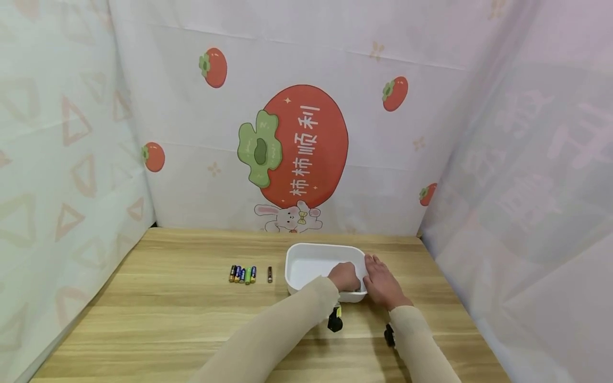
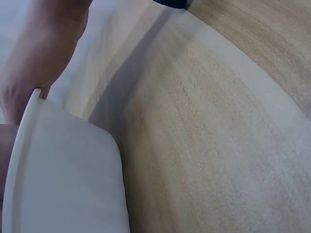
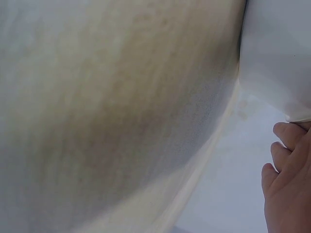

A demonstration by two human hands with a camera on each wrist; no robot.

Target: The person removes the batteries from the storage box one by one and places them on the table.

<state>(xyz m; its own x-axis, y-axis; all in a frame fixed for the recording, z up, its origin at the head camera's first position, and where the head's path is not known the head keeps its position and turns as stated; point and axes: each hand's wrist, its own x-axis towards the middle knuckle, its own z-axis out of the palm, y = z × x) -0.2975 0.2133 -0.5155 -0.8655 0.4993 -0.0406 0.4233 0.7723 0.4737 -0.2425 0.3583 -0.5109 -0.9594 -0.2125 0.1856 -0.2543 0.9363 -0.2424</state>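
Note:
A white plastic box (image 1: 306,259) stands on the wooden table in the head view. My left hand (image 1: 344,276) reaches down inside its front right corner, fingers bent and their tips mostly hidden; I cannot tell what they hold. At the right wall, my right hand (image 1: 382,282) holds the rim, fingers hanging over the outer side in the right wrist view. The left wrist view shows the box's outer wall (image 2: 73,170) close up. Left of the box lies a row of several batteries (image 1: 242,274), with a single dark battery (image 1: 270,274) apart, nearer the box.
The wooden table (image 1: 191,319) ends at a white cloth backdrop (image 1: 191,202) printed with persimmons and a rabbit. Similar cloth walls (image 1: 541,213) rise on both sides. Below each wrist sits a small black device (image 1: 335,320).

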